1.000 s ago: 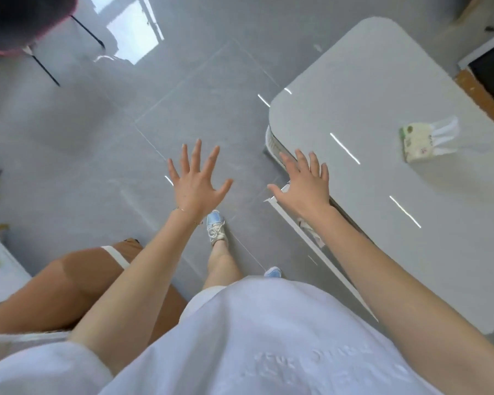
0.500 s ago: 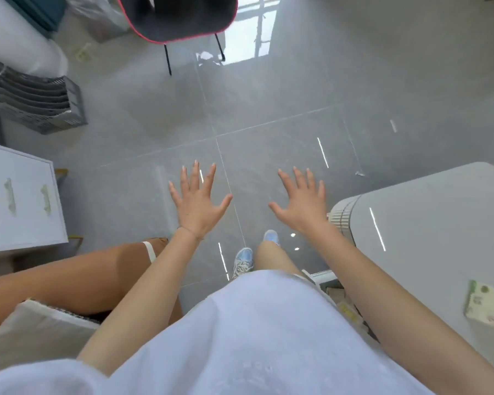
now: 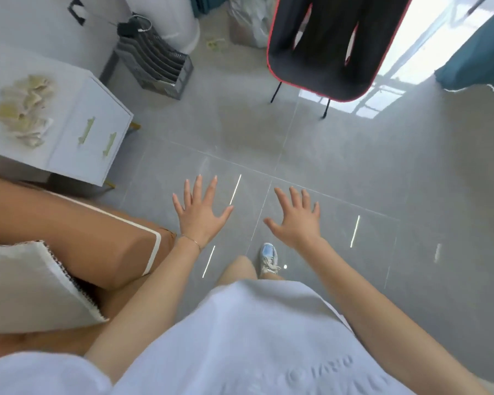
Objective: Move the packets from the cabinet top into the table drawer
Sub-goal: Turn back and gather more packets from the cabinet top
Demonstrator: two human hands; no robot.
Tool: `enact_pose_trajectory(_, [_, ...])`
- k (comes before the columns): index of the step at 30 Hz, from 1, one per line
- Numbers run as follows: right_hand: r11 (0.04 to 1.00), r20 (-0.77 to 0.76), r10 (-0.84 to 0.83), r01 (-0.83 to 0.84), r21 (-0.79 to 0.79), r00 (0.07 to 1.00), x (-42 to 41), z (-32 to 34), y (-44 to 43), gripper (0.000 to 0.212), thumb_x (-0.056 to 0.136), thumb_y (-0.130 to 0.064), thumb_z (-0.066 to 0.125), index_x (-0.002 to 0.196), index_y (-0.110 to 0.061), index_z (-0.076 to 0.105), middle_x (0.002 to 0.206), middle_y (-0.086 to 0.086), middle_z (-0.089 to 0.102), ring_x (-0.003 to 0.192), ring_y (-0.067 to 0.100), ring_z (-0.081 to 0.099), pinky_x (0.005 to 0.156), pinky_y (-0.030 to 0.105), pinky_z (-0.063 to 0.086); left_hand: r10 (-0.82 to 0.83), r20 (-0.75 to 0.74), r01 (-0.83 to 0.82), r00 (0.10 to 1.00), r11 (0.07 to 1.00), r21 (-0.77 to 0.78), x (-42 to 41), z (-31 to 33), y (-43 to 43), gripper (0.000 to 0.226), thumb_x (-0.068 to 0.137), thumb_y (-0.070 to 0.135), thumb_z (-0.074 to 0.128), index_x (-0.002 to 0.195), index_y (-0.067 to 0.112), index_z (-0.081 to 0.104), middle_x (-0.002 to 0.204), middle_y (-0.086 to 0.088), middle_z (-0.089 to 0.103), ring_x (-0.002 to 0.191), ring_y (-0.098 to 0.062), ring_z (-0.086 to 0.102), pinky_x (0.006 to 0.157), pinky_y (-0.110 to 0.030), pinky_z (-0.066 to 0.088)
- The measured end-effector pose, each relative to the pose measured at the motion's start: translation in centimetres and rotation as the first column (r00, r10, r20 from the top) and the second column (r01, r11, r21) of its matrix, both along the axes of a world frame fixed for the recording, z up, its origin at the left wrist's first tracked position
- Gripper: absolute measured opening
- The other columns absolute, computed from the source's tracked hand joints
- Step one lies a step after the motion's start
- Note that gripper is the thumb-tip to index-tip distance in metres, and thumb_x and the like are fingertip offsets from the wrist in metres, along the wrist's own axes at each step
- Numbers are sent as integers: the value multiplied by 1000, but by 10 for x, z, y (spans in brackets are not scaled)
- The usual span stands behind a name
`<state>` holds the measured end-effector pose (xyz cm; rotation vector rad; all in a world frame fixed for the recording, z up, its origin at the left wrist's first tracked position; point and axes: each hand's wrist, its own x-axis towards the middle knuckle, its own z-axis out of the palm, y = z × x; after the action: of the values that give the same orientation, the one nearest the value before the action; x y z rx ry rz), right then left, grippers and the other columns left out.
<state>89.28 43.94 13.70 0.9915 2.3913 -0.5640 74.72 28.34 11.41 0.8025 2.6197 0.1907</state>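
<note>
Far left: pile of pale yellow-white packets (image 3: 23, 109) lies on the white cabinet (image 3: 69, 89) top, blurred, count not readable. Several packets, so plenty left to move, judging by the pile. Cabinet front shows two pale handles (image 3: 97, 139). Below it a tan sofa arm (image 3: 77, 240) with a cream cushion (image 3: 32, 286). Centre: left hand (image 3: 200, 215) flat, fingers spread apart, palm down over grey floor (image 3: 354, 166), holding nothing. Right hand (image 3: 297, 220) the same, fingers splayed, empty, just beside the left, not touching. Both well apart from the packets. Upper right: black chair with red trim (image 3: 325, 44). Table and drawer not in view. Judgement: mid-task, between carries; next is a reach to the pile at left.
</note>
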Motion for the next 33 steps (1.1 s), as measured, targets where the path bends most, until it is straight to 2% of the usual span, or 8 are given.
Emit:
enact_pose_trajectory(5, [977,-34,212,-213,-17,977,-95,8,17,76,90,-59,43,152,-34,7,159,4,13,148,29,0,117,53,5,187,-28,-186,982,982,40,-54,3,-12,78,84,60,53,149,35,17,160,-1,8,147,-28,0,114,-57,-1])
enact_pose_trajectory(11, [882,-67,471,-470,24,880,-233,7,3,77,90,-59,44,152,-33,7,160,4,9,148,29,-1,118,53,6,369,-50,-368,928,930,29,-145,-1,-47,77,86,62,48,150,34,15,160,-3,7,147,-29,-1,113,-57,-2])
enact_pose_trajectory(18, [799,10,601,-601,-37,799,-361,7,-28,77,91,-59,43,152,-35,3,161,3,2,148,29,-4,116,55,7,516,2,-516,856,856,-9,-246,-12,-94,75,87,62,44,150,35,12,160,-4,4,147,-29,-2,114,-59,1])
enact_pose_trajectory(22, [763,-9,646,-646,-6,763,-426,9,-37,77,91,-60,42,152,-34,4,161,4,4,148,29,-2,118,52,5,556,35,-555,830,831,-39,-301,-10,-113,76,88,62,42,151,34,9,160,-4,0,147,-30,-5,114,-60,4])
enact_pose_trajectory(25, [741,-22,671,-671,1,741,-474,9,-42,78,91,-60,42,152,-33,4,161,5,5,148,29,-2,118,51,5,597,69,-599,799,801,3,-338,-8,-119,76,89,61,43,151,35,7,161,-1,-3,147,-29,-8,114,-60,3])
enact_pose_trajectory(28, [724,-37,687,-688,-44,725,-527,6,-45,78,90,-57,47,152,-33,5,160,6,5,148,30,-2,119,50,6,655,89,-657,751,754,-3,-376,-13,-124,76,88,63,43,150,36,7,160,1,-5,147,-27,-9,115,-59,1])
enact_pose_trajectory(32, [681,-65,722,-724,-110,689,-611,-9,-50,80,89,-55,52,151,-34,7,160,5,4,148,29,-2,119,48,8,726,124,-735,676,677,44,-433,-27,-138,78,83,67,38,150,36,10,160,0,-1,147,-27,-7,114,-59,14])
enact_pose_trajectory(33, [664,-74,737,-741,-105,671,-634,-14,-52,80,89,-55,52,151,-34,7,160,5,4,148,29,-1,119,48,9,744,113,-751,658,659,34,-448,-30,-141,78,84,66,39,150,36,10,160,-1,0,147,-28,-6,115,-59,12])
